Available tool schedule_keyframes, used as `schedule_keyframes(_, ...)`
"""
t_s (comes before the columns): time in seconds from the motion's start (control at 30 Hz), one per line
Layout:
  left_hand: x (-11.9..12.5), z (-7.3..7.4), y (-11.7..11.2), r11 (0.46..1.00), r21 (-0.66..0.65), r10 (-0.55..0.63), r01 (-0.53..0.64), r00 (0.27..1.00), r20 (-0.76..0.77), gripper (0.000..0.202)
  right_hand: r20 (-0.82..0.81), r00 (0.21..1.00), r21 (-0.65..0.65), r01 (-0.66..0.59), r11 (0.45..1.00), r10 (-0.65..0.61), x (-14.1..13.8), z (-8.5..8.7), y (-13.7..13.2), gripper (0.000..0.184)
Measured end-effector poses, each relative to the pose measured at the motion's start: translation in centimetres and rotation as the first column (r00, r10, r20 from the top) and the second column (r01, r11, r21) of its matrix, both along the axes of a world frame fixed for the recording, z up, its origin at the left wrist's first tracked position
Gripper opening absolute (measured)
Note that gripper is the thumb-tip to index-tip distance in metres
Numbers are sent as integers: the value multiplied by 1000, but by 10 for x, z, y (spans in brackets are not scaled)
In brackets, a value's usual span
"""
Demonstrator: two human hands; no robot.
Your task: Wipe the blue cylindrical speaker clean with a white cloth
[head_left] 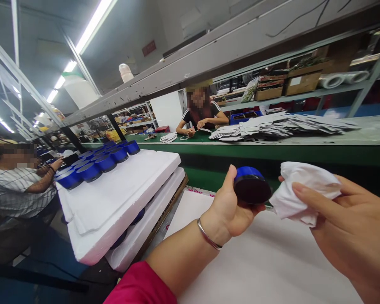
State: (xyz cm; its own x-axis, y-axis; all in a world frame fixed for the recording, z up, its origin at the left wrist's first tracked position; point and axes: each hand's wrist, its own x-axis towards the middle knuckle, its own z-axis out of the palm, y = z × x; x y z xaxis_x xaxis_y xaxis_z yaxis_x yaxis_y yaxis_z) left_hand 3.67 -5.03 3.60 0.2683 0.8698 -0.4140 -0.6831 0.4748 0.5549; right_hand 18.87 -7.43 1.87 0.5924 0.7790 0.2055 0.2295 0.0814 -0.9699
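My left hand is closed around a small round blue container with a dark face, held up above a white sheet on the bench. A metal bangle sits on that wrist. My right hand pinches a crumpled white cloth right beside the container's dark face. Whether the cloth touches it I cannot tell.
Stacked white foam trays at left carry several more blue containers. A green conveyor runs behind, with piles of flat cards. One person sits across the belt, another at far left. Shelves with boxes hang overhead.
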Motion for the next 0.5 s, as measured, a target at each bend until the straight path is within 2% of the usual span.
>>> schedule_keyframes(0.1,-2,-4,4,997,-1,-73,73,997,-39,68,-49,996,21,69,997,-68,-2,-2,-2,76)
schedule_keyframes(0.23,2,-10,5,998,37,-53,54,998,-37,60,-125,992,150,23,988,-4,-13,-11,-11,76)
schedule_keyframes(0.33,4,-21,6,977,211,13,-10,1000,-15,52,-33,999,164,-14,986,20,-18,-10,-16,70)
schedule_keyframes(0.4,1,-27,9,928,370,45,-39,999,-7,67,-8,1000,100,-28,995,29,-15,-8,-12,69)
schedule_keyframes(0.5,-7,-31,15,855,518,34,-10,999,-36,89,-96,992,46,-83,995,87,-6,-5,1,63)
